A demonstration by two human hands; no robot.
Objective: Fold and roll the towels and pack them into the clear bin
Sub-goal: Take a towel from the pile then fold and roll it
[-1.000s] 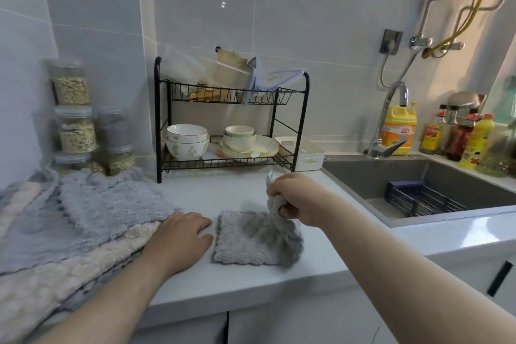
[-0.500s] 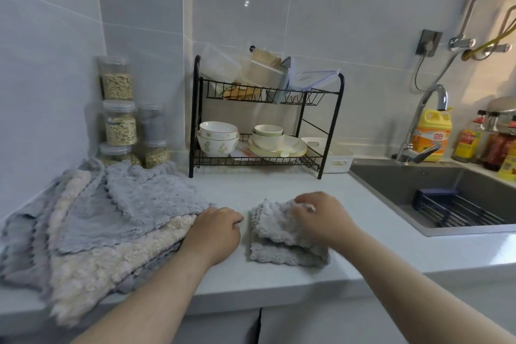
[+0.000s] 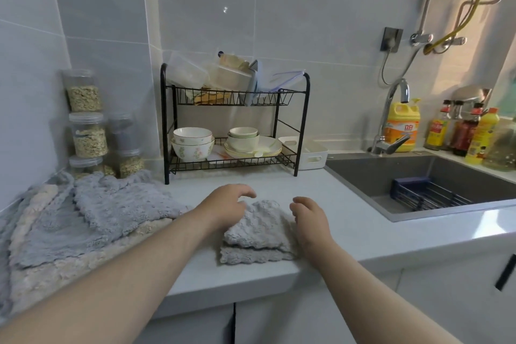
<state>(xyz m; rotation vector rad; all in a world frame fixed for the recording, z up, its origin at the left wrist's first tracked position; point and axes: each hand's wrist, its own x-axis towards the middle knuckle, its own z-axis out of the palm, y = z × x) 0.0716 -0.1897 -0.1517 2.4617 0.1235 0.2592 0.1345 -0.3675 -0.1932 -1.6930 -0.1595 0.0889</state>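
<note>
Grey fleecy towel (image 3: 257, 229), folded double, lies flat on the bench (image 3: 349, 232) in front of the black dish rack (image 3: 268, 98). Left hand (image 3: 227, 209) rests on its left corner, fingers loosely curled, gripping nothing. Right hand (image 3: 308, 218) sits just right of it, loose, empty. Unfolded towel pile (image 3: 97, 218) lies left-front of rack.

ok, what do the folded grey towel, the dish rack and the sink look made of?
Folded grey towel: plush microfibre or fleece, judging by its nubby matte pile. Dish rack: thin metal wire, glossy black coating, probably. Sink: likely brushed stainless steel, given the dull grey sheen.
</note>
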